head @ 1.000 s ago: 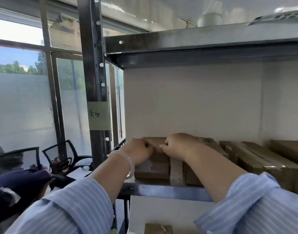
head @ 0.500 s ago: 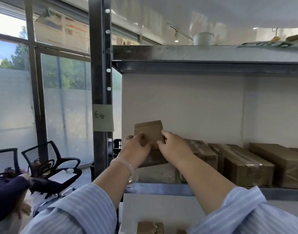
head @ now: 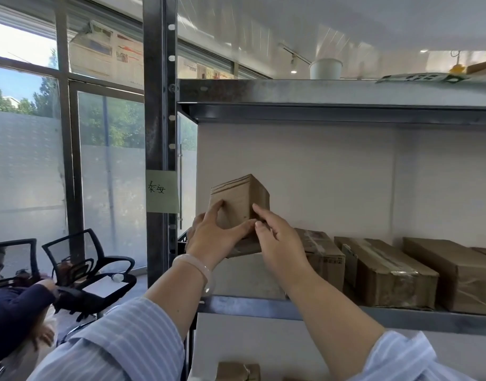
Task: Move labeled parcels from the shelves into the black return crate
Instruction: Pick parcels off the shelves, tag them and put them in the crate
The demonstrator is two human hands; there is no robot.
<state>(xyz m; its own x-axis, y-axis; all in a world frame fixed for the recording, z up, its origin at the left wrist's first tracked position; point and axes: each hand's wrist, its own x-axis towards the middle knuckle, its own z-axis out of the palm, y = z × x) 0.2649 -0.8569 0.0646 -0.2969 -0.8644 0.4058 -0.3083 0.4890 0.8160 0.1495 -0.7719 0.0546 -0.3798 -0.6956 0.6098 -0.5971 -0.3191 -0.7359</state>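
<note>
Parcel (head: 237, 200): position to be entered?

— Held in the air before the white back panel, above the left end of the shelf (head: 291, 307), beside the upright. It is tilted, one corner uppermost.

— Hands?

— Left hand (head: 217, 237) is wrapped about the lower left face, thumb stretched beneath. Right hand (head: 275, 237) is laid against the right face, fingers nearly straight, steadying rather than clasping.

— Handling?

— Small corrugated carton, judged light and stiff. Edges look slightly crushed, so opposite flat faces are to be taken, not corners. No label is seen; it may sit on a hidden face.

— Surroundings?

— Larger taped cartons (head: 385, 273) are ranged along the same shelf to the right. The black crate is not identified in view.
</note>
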